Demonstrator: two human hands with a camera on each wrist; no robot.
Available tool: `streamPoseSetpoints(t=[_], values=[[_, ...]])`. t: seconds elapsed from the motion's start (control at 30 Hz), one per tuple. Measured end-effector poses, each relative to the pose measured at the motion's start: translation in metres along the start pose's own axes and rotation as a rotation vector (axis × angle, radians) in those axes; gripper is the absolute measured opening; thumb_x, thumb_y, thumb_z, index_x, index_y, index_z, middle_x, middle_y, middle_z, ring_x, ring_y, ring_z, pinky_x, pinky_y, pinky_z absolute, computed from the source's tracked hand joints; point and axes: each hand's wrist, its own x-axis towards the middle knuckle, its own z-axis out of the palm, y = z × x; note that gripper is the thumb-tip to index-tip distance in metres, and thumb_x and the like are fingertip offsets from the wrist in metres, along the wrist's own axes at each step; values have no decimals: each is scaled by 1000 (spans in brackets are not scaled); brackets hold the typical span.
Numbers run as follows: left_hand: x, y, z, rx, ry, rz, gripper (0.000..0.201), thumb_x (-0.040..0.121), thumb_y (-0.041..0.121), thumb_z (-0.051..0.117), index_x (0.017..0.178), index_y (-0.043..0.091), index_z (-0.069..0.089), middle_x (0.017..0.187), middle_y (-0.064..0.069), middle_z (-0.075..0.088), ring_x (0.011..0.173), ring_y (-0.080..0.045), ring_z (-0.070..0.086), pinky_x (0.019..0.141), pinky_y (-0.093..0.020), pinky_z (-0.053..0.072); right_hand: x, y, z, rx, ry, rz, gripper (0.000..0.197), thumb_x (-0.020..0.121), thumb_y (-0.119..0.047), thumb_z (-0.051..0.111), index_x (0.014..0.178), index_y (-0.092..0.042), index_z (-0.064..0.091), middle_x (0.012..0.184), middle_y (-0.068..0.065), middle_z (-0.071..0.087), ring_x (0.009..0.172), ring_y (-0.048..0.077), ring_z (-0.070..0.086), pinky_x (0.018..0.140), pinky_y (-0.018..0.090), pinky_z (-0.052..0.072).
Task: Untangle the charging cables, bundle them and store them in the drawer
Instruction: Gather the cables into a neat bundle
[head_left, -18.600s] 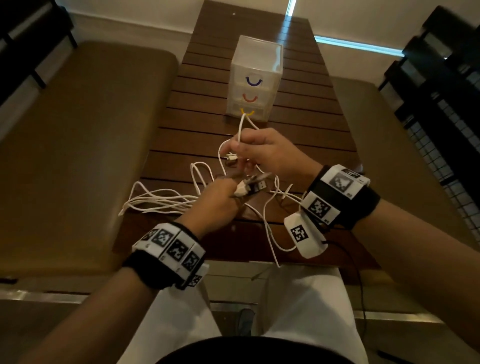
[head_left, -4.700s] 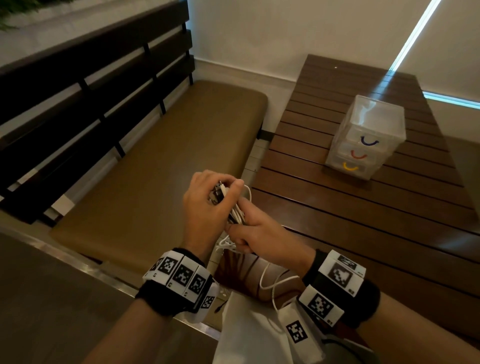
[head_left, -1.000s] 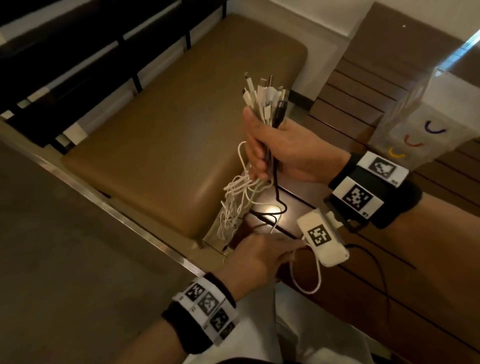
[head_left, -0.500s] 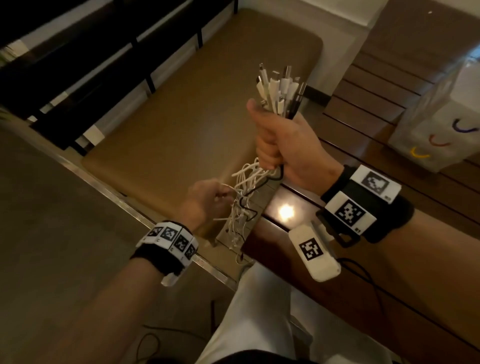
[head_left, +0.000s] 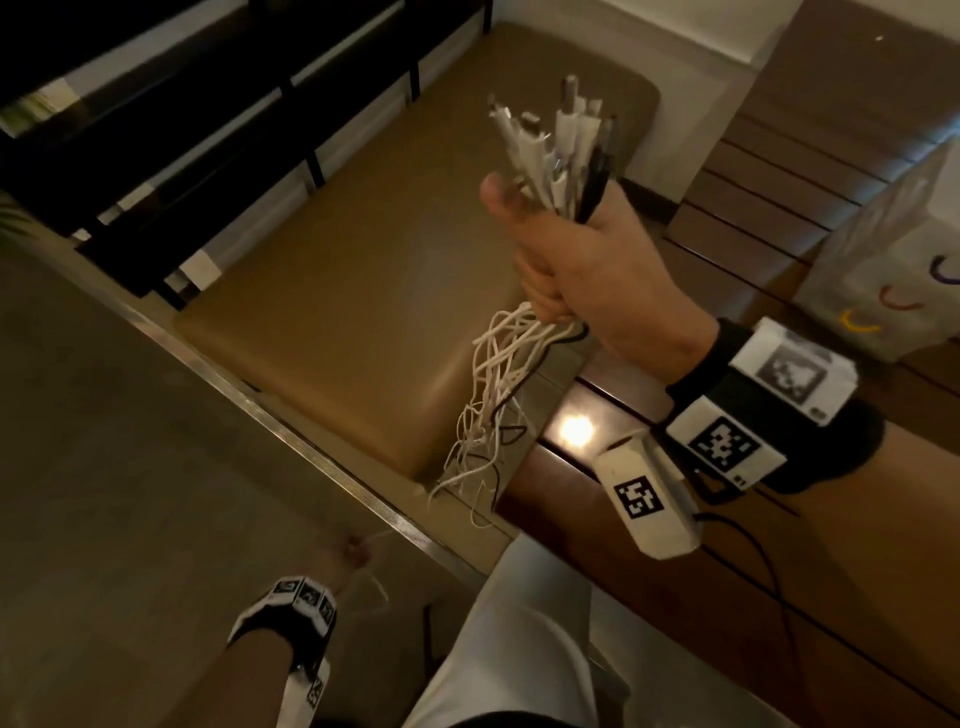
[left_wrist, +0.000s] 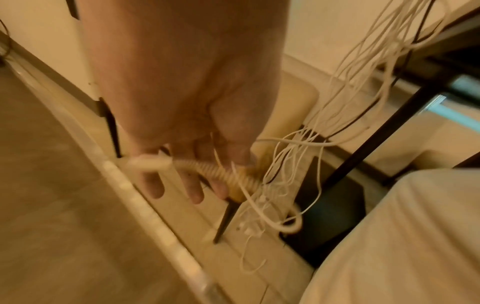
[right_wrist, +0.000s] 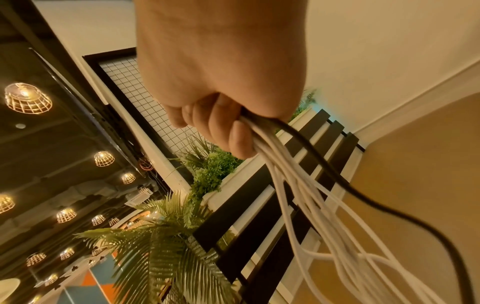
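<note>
My right hand (head_left: 571, 260) is raised above the table's left edge and grips a bundle of charging cables (head_left: 493, 395), mostly white with one black. The plug ends (head_left: 556, 140) stick up out of the fist and the loose strands hang below it. In the right wrist view my fingers (right_wrist: 221, 123) curl round the cords (right_wrist: 285, 174). My left hand (head_left: 355, 551) is low near the floor. It holds a coiled white cable (left_wrist: 221, 174) between thumb and fingers (left_wrist: 192, 193), blurred. The clear drawer unit (head_left: 904, 249) stands on the table at the right edge, its drawers closed.
A brown wooden slatted table (head_left: 779, 597) fills the right. A tan padded bench (head_left: 363, 260) with a dark slatted back lies to the left. A metal floor rail (head_left: 311, 441) runs diagonally below it. My leg in white trousers (head_left: 519, 649) is at the bottom.
My left hand has dropped from the hanging strands down toward the floor, drawing a cable with it. My right hand still grips the bundle, held up.
</note>
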Motion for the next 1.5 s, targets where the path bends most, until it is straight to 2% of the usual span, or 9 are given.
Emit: streamPoseSetpoints(t=[0.17,0.3,0.47,0.67,0.77,0.93,1.1,1.27,1.5], values=[[-29,81,-57,-84,195,197,49,93,20,64,139,13,49,137,-8,55,125,-22,51,101,-29,38,-6,18,30,-72,-34,79,44,102,-28,50,59,-31,48,45,-7,39,37,15,37,42,27,35],[-78,137,-135,-394,201,628,74,80,42,74,145,27,42,147,4,43,133,-16,42,107,-35,37,-11,29,41,-211,-88,83,43,103,-30,47,62,-22,57,55,5,59,55,28,63,62,26,52],[-150,198,-175,-631,-93,950,42,70,14,80,103,22,56,95,14,63,101,-8,61,91,-32,54,-21,24,55,-123,-105,102,36,100,-28,50,69,-14,62,62,4,65,49,16,57,53,25,50],[-146,206,-131,-647,171,1130,26,89,4,65,94,29,61,95,22,67,90,6,61,77,-20,53,-31,4,76,-80,-69,172,50,99,-30,54,50,-40,59,44,-11,40,38,5,38,44,16,33],[-125,174,-107,-594,327,1040,29,89,14,67,88,42,65,78,16,68,69,3,62,65,-22,51,-38,-11,84,-162,-144,174,44,96,-31,59,52,-33,55,42,-14,44,40,3,42,46,12,34],[-96,115,-66,-523,325,778,28,89,30,69,64,19,62,56,4,60,49,-5,53,50,-26,44,-51,-28,96,-214,-239,162,33,93,-33,64,63,-26,53,49,-11,46,46,7,42,53,34,39],[-76,65,-37,-445,269,470,44,90,33,67,49,25,56,43,8,56,40,-2,49,48,-23,42,-63,-26,105,-233,-241,158,37,93,-32,65,60,-26,51,45,-12,43,41,5,39,49,24,35],[-61,36,-35,-407,244,420,34,82,51,69,59,26,68,55,3,66,47,-4,56,51,-20,44,-67,-38,117,-262,-225,87,24,92,-31,67,72,-20,59,54,-10,49,45,8,46,47,24,39],[-57,-57,-37,-158,259,-69,43,90,45,64,102,5,72,100,-18,71,94,-34,66,74,-33,47,-51,-74,126,-296,-174,-74,34,89,-36,70,69,-31,44,51,-15,44,49,1,50,50,17,41]])
